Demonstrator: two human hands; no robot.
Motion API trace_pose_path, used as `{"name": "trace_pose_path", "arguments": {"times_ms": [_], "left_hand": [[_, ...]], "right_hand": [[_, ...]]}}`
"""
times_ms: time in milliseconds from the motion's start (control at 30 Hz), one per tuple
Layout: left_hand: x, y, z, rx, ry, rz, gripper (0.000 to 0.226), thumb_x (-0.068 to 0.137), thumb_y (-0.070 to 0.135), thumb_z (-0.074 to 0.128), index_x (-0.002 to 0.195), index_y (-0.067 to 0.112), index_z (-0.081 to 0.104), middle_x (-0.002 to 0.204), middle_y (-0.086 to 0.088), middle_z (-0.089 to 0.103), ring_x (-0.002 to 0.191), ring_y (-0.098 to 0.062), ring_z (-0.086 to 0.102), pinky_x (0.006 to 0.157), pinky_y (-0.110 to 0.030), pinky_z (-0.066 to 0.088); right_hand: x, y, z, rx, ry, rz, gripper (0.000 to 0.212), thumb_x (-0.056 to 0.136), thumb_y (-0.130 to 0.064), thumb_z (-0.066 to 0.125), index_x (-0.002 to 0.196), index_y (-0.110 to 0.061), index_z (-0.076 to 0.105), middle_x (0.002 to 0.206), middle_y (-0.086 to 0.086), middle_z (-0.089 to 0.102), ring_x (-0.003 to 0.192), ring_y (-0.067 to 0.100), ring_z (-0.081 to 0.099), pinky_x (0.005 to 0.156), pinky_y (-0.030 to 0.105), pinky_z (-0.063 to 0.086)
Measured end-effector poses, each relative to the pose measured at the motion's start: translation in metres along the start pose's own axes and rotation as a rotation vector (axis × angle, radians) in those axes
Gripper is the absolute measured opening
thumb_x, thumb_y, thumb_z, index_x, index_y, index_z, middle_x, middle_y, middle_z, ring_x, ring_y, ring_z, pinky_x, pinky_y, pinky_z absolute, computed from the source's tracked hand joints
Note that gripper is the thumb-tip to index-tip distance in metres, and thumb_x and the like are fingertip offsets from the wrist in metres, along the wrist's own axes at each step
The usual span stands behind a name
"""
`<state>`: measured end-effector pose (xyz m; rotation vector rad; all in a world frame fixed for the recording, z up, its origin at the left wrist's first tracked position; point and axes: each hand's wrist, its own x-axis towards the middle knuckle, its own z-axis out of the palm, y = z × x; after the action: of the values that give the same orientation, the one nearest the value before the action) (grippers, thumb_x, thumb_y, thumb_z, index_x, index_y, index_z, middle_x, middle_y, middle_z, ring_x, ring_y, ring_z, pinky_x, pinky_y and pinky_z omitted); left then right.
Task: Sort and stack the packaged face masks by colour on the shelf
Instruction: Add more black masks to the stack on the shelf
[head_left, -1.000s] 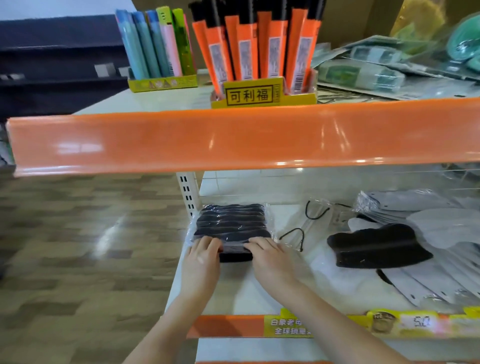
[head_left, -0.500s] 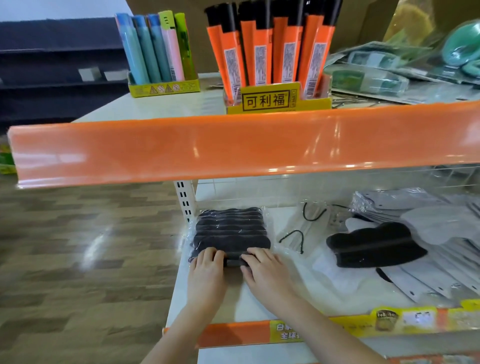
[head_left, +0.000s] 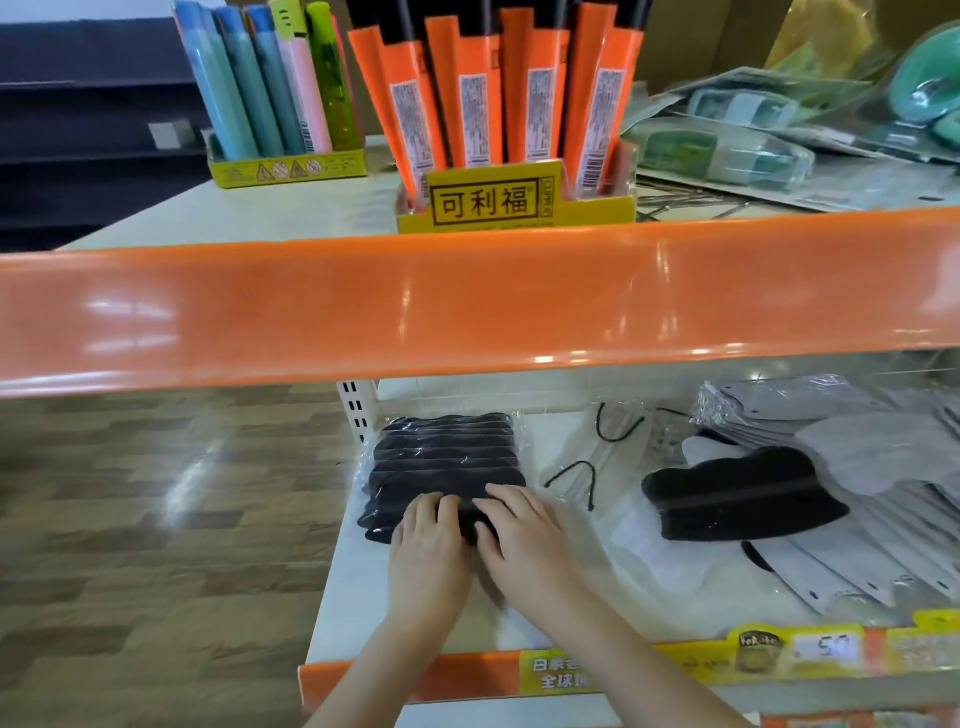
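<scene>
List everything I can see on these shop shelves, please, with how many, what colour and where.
Stack of black masks: one wrapped stack, black, left end of the lower shelf.
Loose black mask: one, black, lower shelf, right of middle, on the pale packs.
Pale mask packs: a heap, too many to count, grey-white, right end of the lower shelf.
Clear pack with black ear loops: one, middle of the lower shelf.
Orange packets: several, orange and black, standing in a yellow box on the upper shelf.
Pastel sticks: several, blue, pink and green, upper shelf, left.
Greenish packets: a pile, upper shelf, right.
Price tag: one, lower shelf edge.
Left hand, right hand: both resting on the front of the black stack.
</scene>
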<state>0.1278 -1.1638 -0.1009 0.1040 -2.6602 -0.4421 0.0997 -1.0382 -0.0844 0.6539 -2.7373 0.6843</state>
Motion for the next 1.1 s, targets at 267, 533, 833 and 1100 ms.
{"name": "trace_pose_path", "arguments": {"times_ms": [267,533,833,1100], "left_hand": [[0.016,0.07,0.019,-0.014,-0.051,0.074,0.029,0.073,0.026,0.04,0.081,0.017,0.067,0.081,0.002,0.065,0.075,-0.021,0.066,0.058,-0.029,0.051],[0.024,0.144,0.048,-0.08,-0.145,0.143,0.03,0.074,0.029,0.041,0.086,0.022,0.067,0.086,0.008,0.065,0.08,-0.016,0.064,0.065,-0.028,0.051],[0.024,0.199,0.084,-0.04,-0.143,0.319,0.035,0.072,0.032,0.041,0.093,0.018,0.066,0.093,0.003,0.065,0.084,-0.02,0.063,0.064,-0.029,0.053],[0.01,0.216,0.098,0.016,-0.188,0.256,0.047,0.077,0.044,0.045,0.102,0.012,0.069,0.108,-0.011,0.068,0.094,-0.028,0.066,0.081,-0.039,0.054]], "right_hand": [[-0.004,0.059,-0.038,-0.011,-0.118,0.011,0.04,0.098,-0.026,0.04,0.137,-0.023,0.047,0.143,-0.008,0.042,0.135,0.013,0.032,0.111,0.027,0.021],[-0.028,0.132,-0.073,-0.172,0.007,0.055,0.042,0.054,-0.028,0.083,0.095,-0.02,0.073,0.101,-0.004,0.07,0.094,0.016,0.068,0.086,0.03,0.053],[-0.057,0.203,-0.11,-0.296,0.034,0.107,0.062,0.047,-0.034,0.089,0.102,-0.011,0.071,0.109,0.009,0.067,0.101,0.027,0.066,0.084,0.044,0.055],[-0.072,0.24,-0.116,-0.331,0.04,0.154,0.07,0.05,-0.052,0.087,0.105,-0.012,0.071,0.115,0.006,0.068,0.103,0.023,0.067,0.085,0.044,0.054]]}}
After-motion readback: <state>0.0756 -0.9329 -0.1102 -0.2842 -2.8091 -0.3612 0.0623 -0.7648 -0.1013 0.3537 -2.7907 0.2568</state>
